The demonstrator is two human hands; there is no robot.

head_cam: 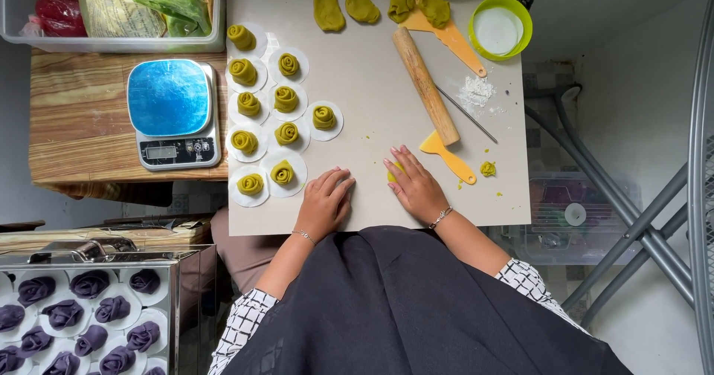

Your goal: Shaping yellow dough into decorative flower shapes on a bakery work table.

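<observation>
The left hand (324, 202) lies flat and released on the pale worktop (372, 107), fingers together, holding nothing. The right hand (415, 185) rests palm-down just beside it, fingers pressed over a small piece of yellow-green dough (391, 171), which shows only at the hand's left edge; the hand covers the dough rather than clenching it. Just beyond the right hand lies a yellow scraper (446, 156), with a small dough scrap (488, 169) near it. A wooden rolling pin (425, 85) runs diagonally above the scraper, beside a thin metal skewer (467, 113) and a dusting of flour (476, 91). To the left of the hands, rolled dough roses (282, 173) sit on white paper rounds in rows. A digital scale (172, 113) stands on the wooden table beside them. At the far edge lie flat dough pieces (329, 11) and a green bowl (501, 27).
</observation>
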